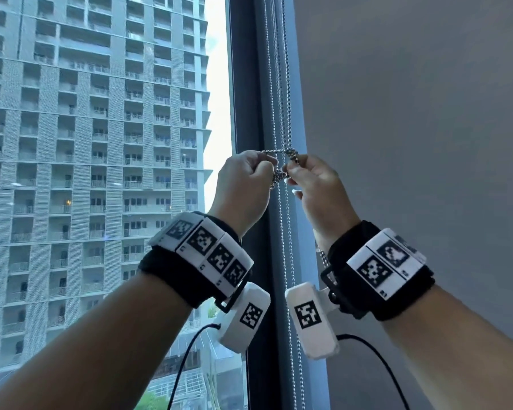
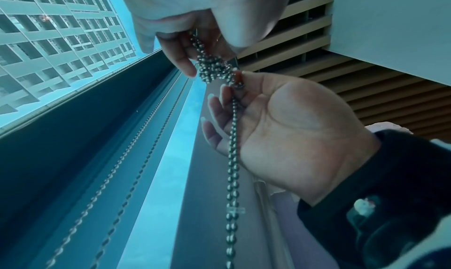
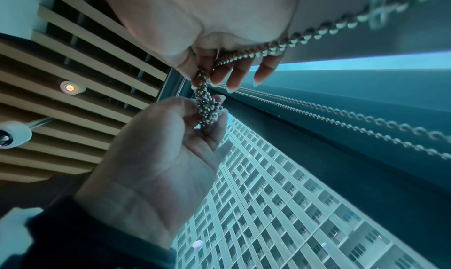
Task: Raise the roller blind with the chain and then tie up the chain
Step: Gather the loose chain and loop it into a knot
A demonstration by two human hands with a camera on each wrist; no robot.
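Both hands work at the window frame: the left hand [image 1: 243, 176] and right hand [image 1: 314, 179] each pinch the bunched silver ball chain [image 1: 280, 175] between them.

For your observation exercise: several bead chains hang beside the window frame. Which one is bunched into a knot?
The chain pinched between the left hand and right hand; the others hang straight and untouched behind it.
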